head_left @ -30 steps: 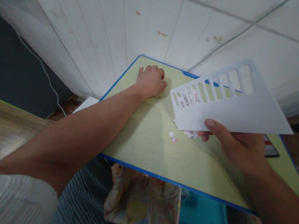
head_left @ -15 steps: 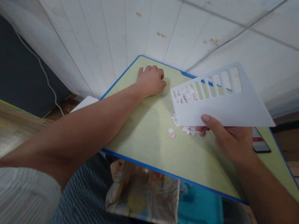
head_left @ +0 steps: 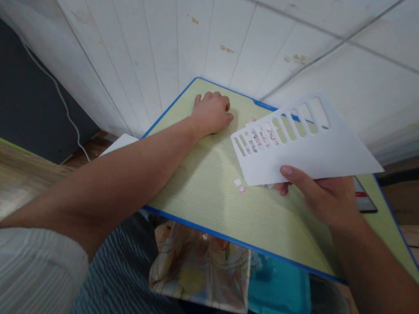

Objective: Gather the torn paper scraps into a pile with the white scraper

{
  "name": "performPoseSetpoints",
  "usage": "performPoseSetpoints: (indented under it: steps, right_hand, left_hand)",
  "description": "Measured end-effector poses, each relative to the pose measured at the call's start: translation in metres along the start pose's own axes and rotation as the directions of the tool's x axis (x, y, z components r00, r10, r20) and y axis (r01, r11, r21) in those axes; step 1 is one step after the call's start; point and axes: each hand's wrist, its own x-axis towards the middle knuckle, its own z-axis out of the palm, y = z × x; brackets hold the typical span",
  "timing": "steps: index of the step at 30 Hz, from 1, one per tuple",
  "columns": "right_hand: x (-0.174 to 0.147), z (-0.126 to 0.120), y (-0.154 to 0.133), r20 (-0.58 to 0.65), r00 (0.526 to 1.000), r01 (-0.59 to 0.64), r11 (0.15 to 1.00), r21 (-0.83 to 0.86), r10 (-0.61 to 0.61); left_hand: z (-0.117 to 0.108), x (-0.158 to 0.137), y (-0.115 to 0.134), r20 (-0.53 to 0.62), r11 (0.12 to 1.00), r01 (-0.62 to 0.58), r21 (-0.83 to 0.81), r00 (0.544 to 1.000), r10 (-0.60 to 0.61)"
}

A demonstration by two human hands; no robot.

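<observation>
My right hand (head_left: 319, 192) grips a white sheet with a row of graded slots (head_left: 289, 151) by its lower edge, thumb on top. The sheet is tilted above the table. Small pink-and-white paper pieces (head_left: 263, 135) show through some slots, while the sheet hides most of the pile beneath. Just off its lower left corner, two loose bits of paper (head_left: 239, 185) lie on the table. My left hand (head_left: 211, 112) rests on the tabletop near the far left corner, loosely bent, thumb apart, holding nothing.
The pale yellow-green table (head_left: 205, 197) has a blue rim and stands against a white plank wall (head_left: 225, 22). A phone-like object (head_left: 366, 197) lies partly behind my right wrist. Below the front edge are a patterned fabric pouch (head_left: 199, 277) and a turquoise plastic container (head_left: 281, 291).
The slotted sheet has swung slightly left and down, its lower left corner dropping toward the loose bits and covering more of the pile. My left hand stays in place.
</observation>
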Motion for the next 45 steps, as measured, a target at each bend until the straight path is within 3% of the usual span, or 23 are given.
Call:
performPoseSetpoints:
  steps: [7, 16, 22, 27, 36, 42, 45]
  right_hand:
    - [-0.001, -0.011, 0.001, -0.008, 0.999, -0.041, 0.997, 0.062, 0.041]
    - [-0.01, 0.006, -0.017, 0.257, 0.963, -0.124, 0.977, 0.172, 0.077]
    - [-0.006, 0.004, -0.016, 0.134, 0.988, -0.105, 0.975, 0.195, 0.079]
    - [-0.009, 0.008, -0.017, 0.213, 0.969, -0.157, 0.977, 0.147, 0.124]
    - [-0.021, 0.014, -0.022, 0.361, 0.929, -0.176, 0.957, 0.232, 0.084]
    - [-0.019, 0.017, -0.016, 0.308, 0.95, -0.139, 0.952, 0.273, 0.051]
    - [-0.022, 0.018, -0.016, 0.368, 0.928, -0.167, 0.946, 0.278, 0.055]
  left_hand:
    - [-0.002, -0.001, 0.001, 0.009, 1.0, 0.012, 0.016, 1.0, -0.012]
    - [0.003, 0.005, -0.003, -0.002, 1.0, 0.014, 0.026, 1.0, -0.014]
    - [0.004, 0.006, -0.004, -0.004, 1.0, 0.003, -0.008, 1.0, -0.003]
    - [-0.002, 0.001, 0.002, 0.015, 1.0, 0.018, 0.006, 1.0, -0.018]
    - [-0.019, -0.011, 0.013, 0.081, 0.999, 0.02, 0.046, 0.996, -0.024]
    - [-0.02, -0.012, 0.013, 0.071, 0.997, 0.017, 0.078, 0.997, -0.022]
    - [-0.02, -0.012, 0.012, 0.07, 0.998, 0.009, 0.06, 0.997, -0.014]
